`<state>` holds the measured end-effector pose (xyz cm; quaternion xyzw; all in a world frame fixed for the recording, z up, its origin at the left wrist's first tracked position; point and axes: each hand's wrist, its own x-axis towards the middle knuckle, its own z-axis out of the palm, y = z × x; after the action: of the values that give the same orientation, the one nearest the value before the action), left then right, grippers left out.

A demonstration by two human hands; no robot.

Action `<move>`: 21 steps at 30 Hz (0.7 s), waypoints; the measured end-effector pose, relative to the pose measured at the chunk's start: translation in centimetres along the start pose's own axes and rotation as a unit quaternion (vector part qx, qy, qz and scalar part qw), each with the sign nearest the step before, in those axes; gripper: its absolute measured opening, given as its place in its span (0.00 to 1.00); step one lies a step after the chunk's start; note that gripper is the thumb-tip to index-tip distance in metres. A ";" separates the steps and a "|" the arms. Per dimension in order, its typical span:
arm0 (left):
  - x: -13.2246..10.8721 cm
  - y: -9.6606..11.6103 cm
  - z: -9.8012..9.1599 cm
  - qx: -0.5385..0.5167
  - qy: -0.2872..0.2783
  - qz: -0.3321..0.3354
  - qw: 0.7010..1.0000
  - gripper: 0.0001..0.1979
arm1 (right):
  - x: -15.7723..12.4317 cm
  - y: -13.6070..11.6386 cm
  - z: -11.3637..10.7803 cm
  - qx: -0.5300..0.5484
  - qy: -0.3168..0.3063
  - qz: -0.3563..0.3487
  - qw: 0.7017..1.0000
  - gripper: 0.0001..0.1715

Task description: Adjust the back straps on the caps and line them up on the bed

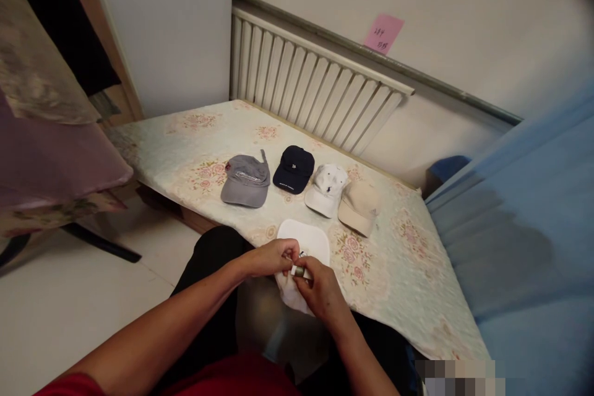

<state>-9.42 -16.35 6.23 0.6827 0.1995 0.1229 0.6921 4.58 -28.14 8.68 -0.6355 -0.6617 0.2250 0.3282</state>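
Observation:
A white cap (304, 234) lies at the near edge of the flowered bed cover, its brim pointing away from me. Over its crown are both my hands. My right hand (320, 288) pinches a small green and white item (298, 271), too small to name. My left hand (273, 258) touches the cap just left of that item, with its fingers pressed together; what lies between them is hidden. Beyond stand a grey cap (245, 179), a navy cap (294, 169), another white cap (327, 189) and a beige cap (359, 205), side by side.
The flowered cover (408, 278) spreads around the caps. A white radiator (306, 83) is behind it against the wall, below a pink note (384, 33). Blue curtain (515, 229) hangs at the right. Clothes (51, 148) hang or lie at the left.

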 end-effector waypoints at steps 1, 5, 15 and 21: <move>-0.1 0.2 -0.1 0.001 -0.008 0.000 1.000 0.08 | 0.0 0.2 0.1 -0.011 0.008 -0.002 1.000 0.13; -0.3 0.7 -0.3 0.014 -0.031 0.016 0.999 0.09 | 0.1 0.8 0.1 -0.032 0.032 -0.001 0.999 0.12; 0.3 -0.6 0.6 0.077 0.016 0.051 0.996 0.10 | 0.1 1.1 -0.4 -0.073 0.038 0.010 0.997 0.08; -0.1 0.6 -0.5 0.125 -0.029 0.000 0.992 0.06 | -0.1 1.7 -0.8 -0.060 0.014 0.027 0.998 0.10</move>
<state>-9.66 -15.97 6.84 0.7674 0.1925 0.0770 0.6067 6.31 -28.21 7.97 -0.6750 -0.6516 0.1847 0.2926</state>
